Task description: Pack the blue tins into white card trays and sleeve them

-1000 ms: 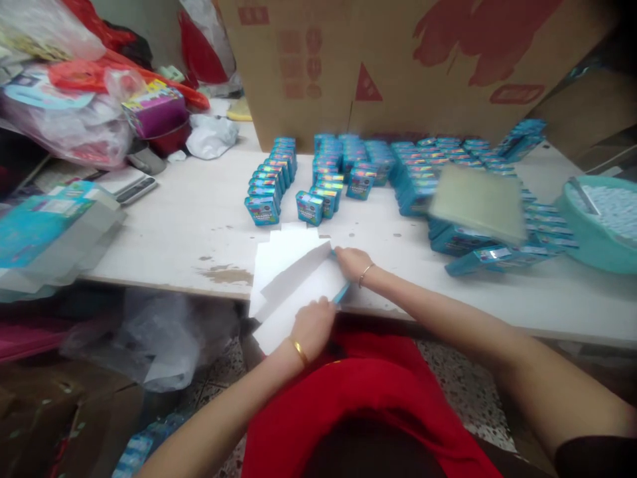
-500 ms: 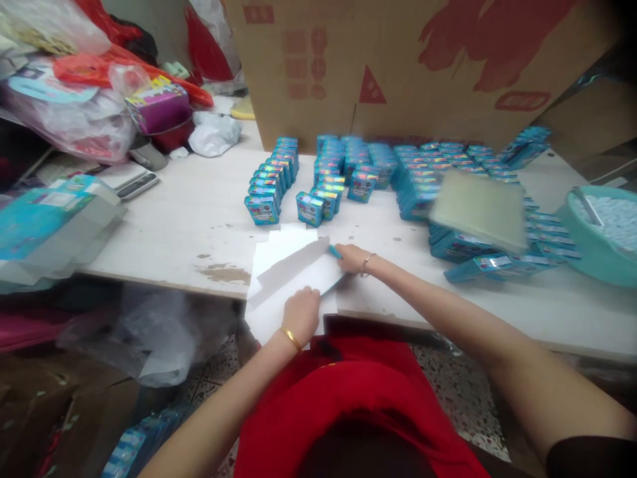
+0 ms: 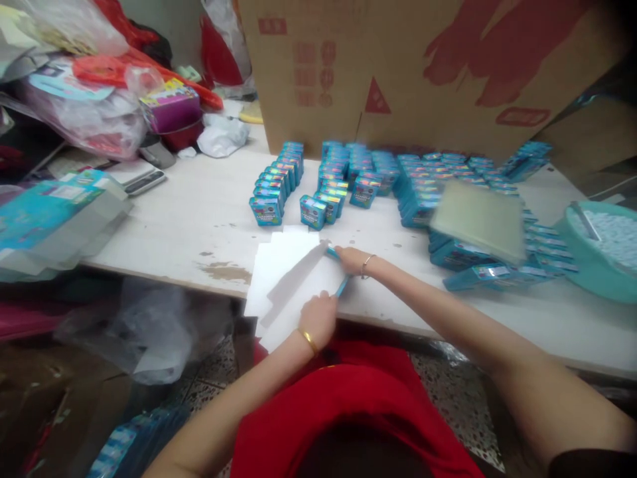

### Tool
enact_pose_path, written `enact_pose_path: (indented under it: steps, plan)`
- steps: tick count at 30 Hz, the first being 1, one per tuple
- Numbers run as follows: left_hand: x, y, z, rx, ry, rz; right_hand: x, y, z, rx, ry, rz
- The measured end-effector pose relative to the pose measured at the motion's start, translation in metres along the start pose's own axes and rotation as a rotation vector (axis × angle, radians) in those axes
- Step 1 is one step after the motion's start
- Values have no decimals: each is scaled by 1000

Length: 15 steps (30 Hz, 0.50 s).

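A flat carton sheet, white on the face turned up and blue along its folded right edge, lies at the table's front edge and partly overhangs it. My left hand, with a gold bangle at the wrist, is closed on the sheet's near edge. At its far right corner my right hand pinches the folded blue edge. A raised flap casts a grey band across the white face. Just beyond the sheet stand small blue caramel boxes in rows.
More blue boxes crowd the right, with a pale translucent lid on top. A turquoise basin of small wrapped pieces stands far right. Flat blue cartons lie left. A large cardboard box closes off the back.
My left hand has moved right along the near edge, and the sheet's folded right side shows more blue. My right hand keeps its pinch. The whole view has shifted slightly.
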State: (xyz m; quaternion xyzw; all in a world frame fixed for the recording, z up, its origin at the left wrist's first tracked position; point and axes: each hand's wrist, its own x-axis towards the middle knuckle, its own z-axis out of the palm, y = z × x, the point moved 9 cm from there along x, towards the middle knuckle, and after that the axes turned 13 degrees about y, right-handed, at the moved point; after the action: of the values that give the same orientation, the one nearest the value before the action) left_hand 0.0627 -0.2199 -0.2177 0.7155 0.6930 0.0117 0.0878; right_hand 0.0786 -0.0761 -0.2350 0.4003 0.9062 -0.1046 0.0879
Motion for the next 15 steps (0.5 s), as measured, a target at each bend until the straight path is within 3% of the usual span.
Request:
enact_pose_path:
  steps: [10, 13, 15]
  plan:
    - [-2, 2, 1, -65, 36, 16, -7, -11, -8, 10, 21, 5]
    - [-7, 1, 3, -99, 30, 44, -9, -5, -14, 87, -76, -31]
    - [-12, -1, 2, -121, 39, 59, -13, 2, -14, 279, -210, -21]
